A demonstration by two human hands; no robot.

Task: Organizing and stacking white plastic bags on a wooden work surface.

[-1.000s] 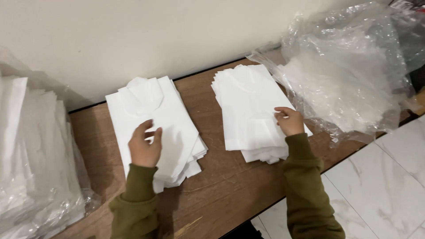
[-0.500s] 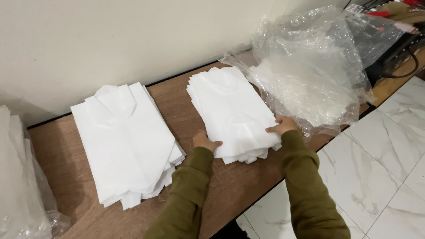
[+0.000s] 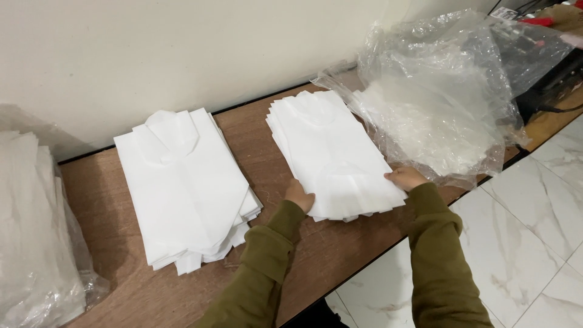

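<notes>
While the white stack runs lengthwise toward the wall, both hands' fingers clamp its near end.

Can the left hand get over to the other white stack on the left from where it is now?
Probably yes: the left hand grips the right stack, and only bare wooden table lies between it and the left stack.

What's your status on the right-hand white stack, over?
Left hand and right hand gripping near edge of right stack of folded white items. Second white stack sits apart at left. Crumpled clear plastic bag touches the stack's right side.
</notes>
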